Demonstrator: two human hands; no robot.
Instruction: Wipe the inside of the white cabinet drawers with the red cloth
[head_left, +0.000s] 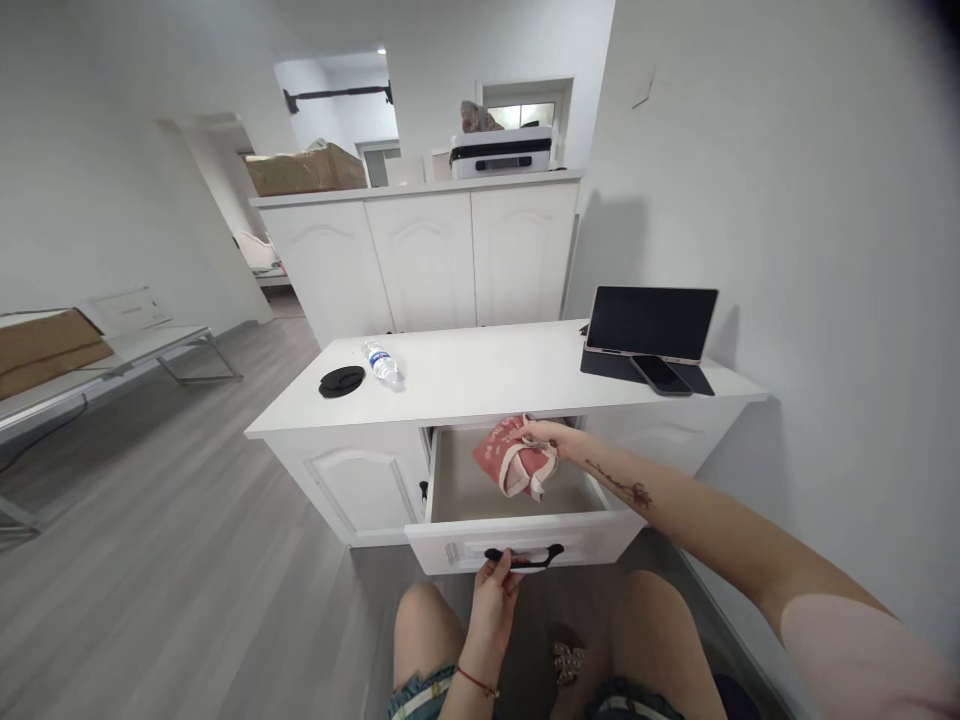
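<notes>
Now | right hand point(541, 436) grips red pouch point(516, 464) over open drawer point(517, 540) | left hand point(495, 585) clasps handle point(525, 556)

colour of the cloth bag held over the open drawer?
Red cloth bag with cream trim, held in the right hand; the head view shows it.

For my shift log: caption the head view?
Left hand on drawer handle; right hand holds red cloth over open drawer.

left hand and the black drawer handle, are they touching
Touching. The head view shows the left hand with its fingers curled onto the black handle of the open drawer.
</notes>
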